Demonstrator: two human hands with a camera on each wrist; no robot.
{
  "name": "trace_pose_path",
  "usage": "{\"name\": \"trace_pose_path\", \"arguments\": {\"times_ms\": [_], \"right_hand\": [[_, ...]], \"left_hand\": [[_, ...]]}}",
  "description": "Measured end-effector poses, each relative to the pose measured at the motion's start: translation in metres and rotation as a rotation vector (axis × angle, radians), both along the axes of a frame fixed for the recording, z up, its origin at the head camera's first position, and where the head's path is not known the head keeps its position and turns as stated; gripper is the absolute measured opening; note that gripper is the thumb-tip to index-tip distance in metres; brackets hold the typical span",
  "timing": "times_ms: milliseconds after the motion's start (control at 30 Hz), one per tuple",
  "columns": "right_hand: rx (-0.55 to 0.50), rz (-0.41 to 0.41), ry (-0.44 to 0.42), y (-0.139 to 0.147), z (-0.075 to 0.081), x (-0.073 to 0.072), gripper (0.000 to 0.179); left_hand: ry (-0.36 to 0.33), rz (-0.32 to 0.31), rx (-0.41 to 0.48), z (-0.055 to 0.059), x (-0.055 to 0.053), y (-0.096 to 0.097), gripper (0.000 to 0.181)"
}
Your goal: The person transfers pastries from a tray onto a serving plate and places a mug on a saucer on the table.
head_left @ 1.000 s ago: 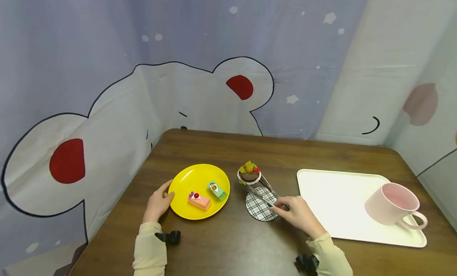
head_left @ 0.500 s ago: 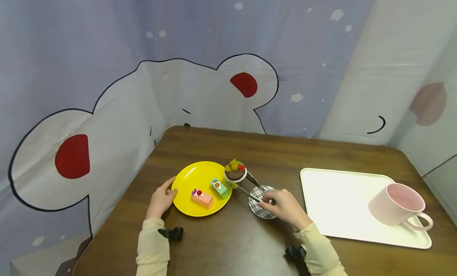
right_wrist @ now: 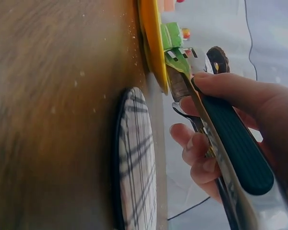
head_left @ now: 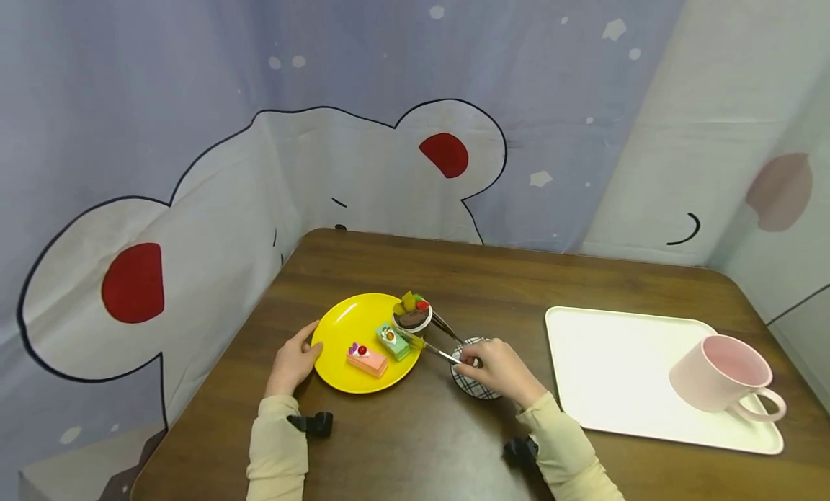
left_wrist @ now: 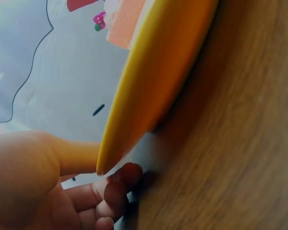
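My left hand (head_left: 293,360) holds the left rim of a yellow plate (head_left: 344,321), thumb at the edge and curled fingers below it in the left wrist view. On the plate lie a small orange cake slice (head_left: 367,362) and a green cake slice (head_left: 393,342). With my right hand (head_left: 499,371) I grip metal tongs (head_left: 447,356), whose green handle pad (right_wrist: 237,143) shows in the right wrist view. Between the tongs' ends is a chocolate cupcake (head_left: 413,319) with fruit on top, over the plate's right side beside the green slice. Whether the cupcake touches the plate I cannot tell.
Below the tongs and right hand lies a round checked coaster (head_left: 475,388). A cream tray (head_left: 603,357) bearing a pink mug (head_left: 710,375) stands to the right on the brown wooden table (head_left: 415,443). A patterned curtain (head_left: 363,54) hangs behind the table.
My right hand has moved left, carrying the cupcake in the tongs from above the coaster to over the plate's right side. The left hand keeps its hold on the plate.
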State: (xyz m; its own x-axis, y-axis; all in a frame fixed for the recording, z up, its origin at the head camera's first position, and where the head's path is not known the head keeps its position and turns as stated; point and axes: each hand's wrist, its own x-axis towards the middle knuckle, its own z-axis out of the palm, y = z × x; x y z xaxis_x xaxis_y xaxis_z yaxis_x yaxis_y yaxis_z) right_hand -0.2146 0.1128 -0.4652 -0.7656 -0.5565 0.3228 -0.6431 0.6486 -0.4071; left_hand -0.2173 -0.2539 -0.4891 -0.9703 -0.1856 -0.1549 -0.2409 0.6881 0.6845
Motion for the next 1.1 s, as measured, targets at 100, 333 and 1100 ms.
{"name": "trace_pose_path", "arguments": {"times_ms": [100, 333, 1100], "right_hand": [[0.013, 0.020, 0.004, -0.005, -0.001, -0.003, 0.018], [0.057, 0.023, 0.029, -0.015, 0.002, -0.005, 0.021], [0.009, 0.131, -0.130, -0.049, 0.004, -0.020, 0.018]], "left_hand": [[0.000, 0.005, 0.001, 0.000, 0.000, 0.000, 0.053], [-0.001, 0.006, 0.005, 0.000, 0.001, 0.001, 0.053], [-0.003, 0.028, 0.003, -0.002, -0.001, 0.001, 0.053]]}}
